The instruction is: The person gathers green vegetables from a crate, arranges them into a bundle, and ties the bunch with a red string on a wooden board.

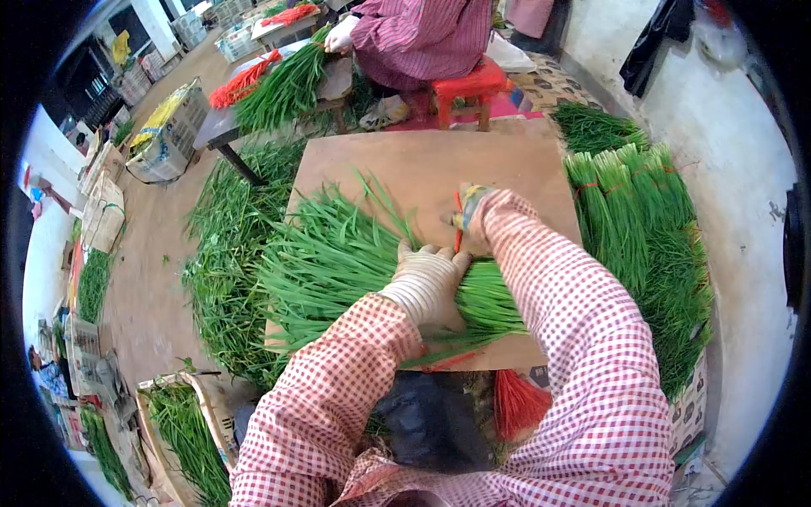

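A large bunch of garlic chives lies across the brown board, leafy ends to the left and paler stems to the right. My left hand, in a pale glove, is pressed over the bunch with its fingers curled around it. Just beyond the bunch, my right hand, in a stained glove, pinches a red tie that runs down toward the stems. My right forearm hides part of the stem ends. Another red strand shows at the board's near edge.
Tied chive bundles stack on the right by the wall. Loose leaves heap on the floor at left. Red ties hang below the board. Ahead, a co-worker in a striped top sits on a red stool, holding chives.
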Tool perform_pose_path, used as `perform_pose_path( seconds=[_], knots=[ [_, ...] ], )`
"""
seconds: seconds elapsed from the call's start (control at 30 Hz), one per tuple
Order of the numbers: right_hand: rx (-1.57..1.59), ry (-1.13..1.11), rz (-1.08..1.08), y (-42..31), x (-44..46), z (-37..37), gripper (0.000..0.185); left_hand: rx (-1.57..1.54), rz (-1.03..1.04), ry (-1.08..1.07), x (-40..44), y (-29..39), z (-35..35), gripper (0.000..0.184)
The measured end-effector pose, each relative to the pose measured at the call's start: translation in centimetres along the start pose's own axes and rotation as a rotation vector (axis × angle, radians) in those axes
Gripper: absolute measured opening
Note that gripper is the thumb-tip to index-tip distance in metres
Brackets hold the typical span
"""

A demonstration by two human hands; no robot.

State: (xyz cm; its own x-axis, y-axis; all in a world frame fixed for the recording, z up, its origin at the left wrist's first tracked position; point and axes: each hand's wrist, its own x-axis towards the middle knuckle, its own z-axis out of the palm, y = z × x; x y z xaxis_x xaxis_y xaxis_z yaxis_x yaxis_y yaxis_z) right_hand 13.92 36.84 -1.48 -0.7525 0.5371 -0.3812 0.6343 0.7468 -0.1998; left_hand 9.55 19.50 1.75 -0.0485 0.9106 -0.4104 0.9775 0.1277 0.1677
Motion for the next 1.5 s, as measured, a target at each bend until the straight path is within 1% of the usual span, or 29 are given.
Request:
perform_pose_path(
  seconds=[0.07, 0.23, 0.3, 0.4, 0.43, 0.5, 0.57, 0.63, 0.67, 0.7, 0.73, 0.77, 0.83, 0.87, 0.9, 0.97, 1.0, 1.07, 1.1, 1.17, 1.23, 1.27, 1.3, 1.33, 1.37, 1.4, 1.43, 1.47, 1.5],
  knots=[
    [-0.029, 0.010, 0.020, -0.8, 1.3, 1.3, 0.048, -0.029, -0.008, 0.012, 0.0, -0.1, 0.7, 0.103],
    [-0.333, 0.061, -0.103, 2.8, 3.4, 3.8, 0.031, -0.056, 0.016, 0.031, -0.1, -0.4, 0.9, 0.104],
    [-0.190, 0.138, -0.009, 4.4, 2.9, 3.7, 0.030, -0.051, -0.004, 0.077, 0.0, -0.5, 1.4, 0.103],
    [-0.277, 0.175, 0.005, 7.2, 0.8, 2.4, 0.025, -0.069, 0.000, 0.090, -0.1, -0.7, 1.4, 0.100],
    [-0.284, 0.172, 0.010, 6.9, -0.2, 1.3, 0.025, -0.073, -0.004, 0.087, -0.2, -0.6, 1.2, 0.100],
    [0.353, 0.103, -0.079, 5.3, -3.3, -1.7, 0.025, -0.092, 0.005, 0.063, -0.3, -0.6, 1.0, 0.099],
    [0.327, 0.186, -0.366, 2.0, -6.6, -3.2, 0.026, -0.084, -0.023, 0.074, -0.2, -0.6, 1.1, 0.098],
    [0.067, 0.276, -0.681, -0.5, -8.4, -1.3, 0.016, -0.083, -0.030, 0.064, 0.2, -0.7, 1.2, 0.100],
    [0.063, 0.273, -0.677, -1.0, -9.2, 0.9, 0.016, -0.043, -0.021, 0.043, 0.6, -0.9, 1.6, 0.100],
    [-0.023, 0.353, -0.631, -1.2, -9.5, 4.0, 0.018, -0.004, -0.014, 0.018, 0.8, -1.0, 1.9, 0.101],
    [-0.103, 0.426, -0.584, -1.3, -9.9, 6.0, 0.019, -0.053, -0.030, 0.057, 0.4, -0.9, 1.5, 0.104],
    [-0.087, 0.411, -0.581, -1.9, -11.0, 5.8, 0.019, -0.059, -0.030, 0.037, 0.3, -1.0, 1.5, 0.104],
    [0.169, 0.477, -0.745, -2.4, -13.4, 3.9, 0.021, -0.066, -0.008, 0.076, 0.5, -1.2, 1.9, 0.106],
    [0.205, 0.565, -0.617, -3.5, -16.9, 3.0, 0.022, -0.066, -0.008, 0.058, 0.3, -1.1, 1.7, 0.106],
    [0.221, 0.560, -0.609, -2.8, -18.4, 4.3, 0.022, -0.079, -0.001, 0.079, -0.1, -0.9, 1.3, 0.104],
    [0.361, 0.265, -0.350, -1.1, -20.8, 6.8, 0.021, -0.085, 0.010, 0.087, 0.0, -0.8, 1.5, 0.102],
    [0.376, 0.266, -0.343, -1.1, -21.0, 8.5, 0.021, -0.099, 0.018, 0.103, 0.2, -0.9, 1.7, 0.101],
    [0.101, 0.161, -0.246, -1.2, -20.6, 11.8, 0.023, -0.107, 0.024, 0.098, 0.4, -1.1, 1.5, 0.100],
    [0.110, 0.162, -0.245, -1.4, -19.8, 12.5, 0.023, -0.101, 0.023, 0.091, 0.5, -1.1, 1.5, 0.100],
    [0.155, 0.204, -0.110, -2.6, -18.0, 12.9, 0.028, -0.108, 0.026, 0.089, 0.6, -1.1, 1.5, 0.100],
    [0.153, 0.261, -0.124, -2.9, -17.3, 13.8, 0.030, -0.102, 0.013, 0.068, 0.9, -1.2, 1.6, 0.099],
    [0.141, 0.314, -0.137, -3.2, -17.2, 13.7, 0.032, -0.099, 0.021, 0.090, 0.9, -1.3, 1.6, 0.098],
    [0.147, 0.315, -0.131, -3.5, -17.7, 13.7, 0.032, -0.098, 0.029, 0.113, 0.8, -1.3, 1.6, 0.098],
    [0.092, 0.338, -0.199, -3.7, -18.5, 13.7, 0.039, -0.130, 0.024, 0.052, 1.0, -1.4, 1.4, 0.097],
    [0.039, 0.359, -0.267, -4.0, -19.2, 13.5, 0.046, -0.125, 0.029, 0.042, 1.1, -1.3, 1.5, 0.097],
    [0.098, 0.270, -0.350, -4.2, -19.4, 12.8, 0.045, -0.138, 0.025, 0.032, 1.2, -1.3, 1.6, 0.100],
    [0.103, 0.271, -0.350, -4.0, -18.7, 14.2, 0.045, -0.151, 0.018, 0.026, 1.3, -1.4, 1.5, 0.103],
    [0.467, 0.187, -0.446, -4.7, -17.9, 15.0, 0.043, -0.162, 0.020, 0.016, 1.3, -1.4, 1.5, 0.102],
    [0.344, 0.161, -0.445, -4.6, -17.7, 15.3, 0.037, -0.159, 0.015, 0.017, 1.2, -1.5, 1.7, 0.102]
  ],
)
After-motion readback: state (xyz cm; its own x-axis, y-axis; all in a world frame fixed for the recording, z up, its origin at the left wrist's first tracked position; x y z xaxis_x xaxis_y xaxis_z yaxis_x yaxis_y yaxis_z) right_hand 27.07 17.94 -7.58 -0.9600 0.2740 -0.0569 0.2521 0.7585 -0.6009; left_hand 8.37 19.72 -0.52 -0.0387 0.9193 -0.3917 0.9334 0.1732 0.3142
